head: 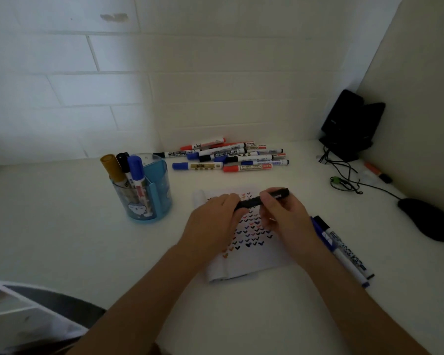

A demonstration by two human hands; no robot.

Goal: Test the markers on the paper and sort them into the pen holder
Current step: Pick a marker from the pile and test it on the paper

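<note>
Both hands hold one black marker (264, 198) level above the white paper (244, 262), which is covered with small coloured check marks. My left hand (213, 221) grips its left end and my right hand (282, 213) grips its right part. A blue pen holder (151, 193) stands to the left with three markers upright in it: gold, black and blue. A pile of several markers (231, 156) with red, blue and black caps lies behind the paper near the wall. Two markers (344, 249) lie side by side on the desk right of the paper.
A black computer mouse (428, 219) with its cable sits at the right edge. A black device on a stand (351, 124) fills the back right corner, with tangled cables and an orange highlighter (377, 171) near it. White walls close the desk behind and on the right.
</note>
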